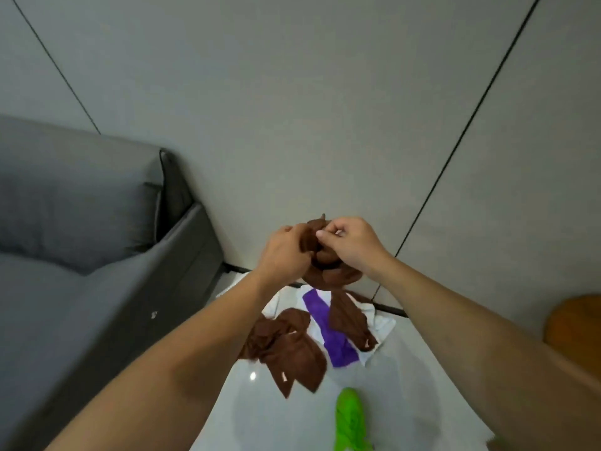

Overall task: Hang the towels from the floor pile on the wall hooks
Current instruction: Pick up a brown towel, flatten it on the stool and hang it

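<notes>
A bunched brown towel (328, 271) is held up in front of the grey wall by both hands. My left hand (286, 255) grips its left side. My right hand (351, 242) pinches its top edge with thumb and fingers. Below on the white floor lies the pile: a crumpled brown towel (289, 349), a purple towel (331, 333), another brown towel (349, 323) and a white towel (383, 323) underneath them. No wall hook shows in this view.
A grey sofa (97, 255) fills the left side, its arm close to the pile. The grey panelled wall (325, 109) stands straight ahead. A green shoe (351, 421) is on the floor below the pile. An orange rounded object (575, 323) sits at the right edge.
</notes>
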